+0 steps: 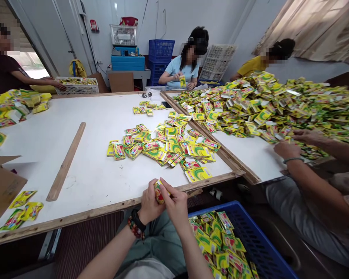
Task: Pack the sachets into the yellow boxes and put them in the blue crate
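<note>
Both of my hands meet just over the near wooden edge of the white table. In the fingers of my left hand is a small yellow, green and red printed box. My right hand grips the same box from the other side, thumb near its top end; part of the box is hidden by my fingers. Beyond my hands lies a loose pile of similar small boxes. A blue plastic crate full of yellow-green packets stands below the table edge, to the right of my lap.
A wooden strip lies across the table, with a cardboard box and several packets left of it. Beyond a wooden divider rises a large heap of small boxes. A co-worker's hands work there; other people sit around.
</note>
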### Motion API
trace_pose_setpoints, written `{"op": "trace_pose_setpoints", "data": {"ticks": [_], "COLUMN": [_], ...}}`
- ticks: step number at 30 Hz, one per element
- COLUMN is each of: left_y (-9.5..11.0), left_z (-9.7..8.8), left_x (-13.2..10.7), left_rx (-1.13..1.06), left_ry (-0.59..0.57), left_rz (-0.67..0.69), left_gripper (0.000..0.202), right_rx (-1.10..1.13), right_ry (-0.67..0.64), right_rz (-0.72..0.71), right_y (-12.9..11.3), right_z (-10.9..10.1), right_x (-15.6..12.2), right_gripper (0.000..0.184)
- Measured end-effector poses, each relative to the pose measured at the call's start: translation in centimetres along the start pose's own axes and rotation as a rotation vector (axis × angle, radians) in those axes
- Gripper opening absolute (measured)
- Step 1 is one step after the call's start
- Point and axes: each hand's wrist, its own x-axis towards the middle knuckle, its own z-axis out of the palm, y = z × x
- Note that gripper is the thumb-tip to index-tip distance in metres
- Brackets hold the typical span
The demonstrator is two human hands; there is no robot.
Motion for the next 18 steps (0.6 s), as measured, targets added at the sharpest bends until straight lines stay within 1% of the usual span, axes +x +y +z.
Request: {"op": "trace_pose_setpoints", "data": {"ticks": [2,3,5,8,10,12,14,15,16,17,18], "left_y": [0.2,0.2,0.0,-0.1,-0.1,0.1,0.5,0.7,0.8,1.0,1.2], "left_z": [0.0,0.1,0.2,0.1,-0.2,-0.8,-1.3,-1.5,-1.6,-1.6,-1.6], "left_x": [0.1,0.1,0.1,0.1,0.1,0.2,0.4,0.6,0.7,0.8,0.9], "left_rx": [-0.005,-0.014,-0.032,-0.057,-0.080,-0.109,-0.160,-0.193,-0.225,-0.251,-0.264], "left_ry": [0.003,0.004,0.016,0.019,-0.016,-0.091,-0.167,-0.182,-0.179,-0.165,-0.144], "left_rz": [-0.010,-0.010,-0.019,-0.037,0.007,0.100,0.157,0.152,0.130,0.098,0.066], "left_gripper": [0.053,0.054,0.054,0.046,0.046,0.057,0.065,0.064,0.057,0.048,0.037], "right_rx": [0.013,0.030,0.048,-0.003,-0.061,-0.172,-0.389,-0.526,-0.658,-0.765,-0.843], "right_ry": [-0.037,-0.062,-0.129,-0.210,-0.226,-0.253,-0.303,-0.314,-0.310,-0.293,-0.267], "right_rz": [0.032,0.022,-0.042,-0.168,-0.199,-0.152,-0.013,0.064,0.116,0.131,0.110], "right_y": [0.1,0.1,-0.1,-0.3,-0.3,0.2,1.3,2.0,2.7,3.4,4.1], "right_z": [-0.2,-0.3,-0.2,0.1,-0.5,-2.1,-4.7,-6.0,-7.1,-7.9,-8.3], "right_x": [0.3,0.5,0.5,0.1,-0.6,-1.7,-2.7,-2.9,-3.0,-2.6,-1.9], "right_gripper": [0.032,0.031,0.030,0.037,0.039,0.040,0.039,0.038,0.038,0.039,0.041]}}
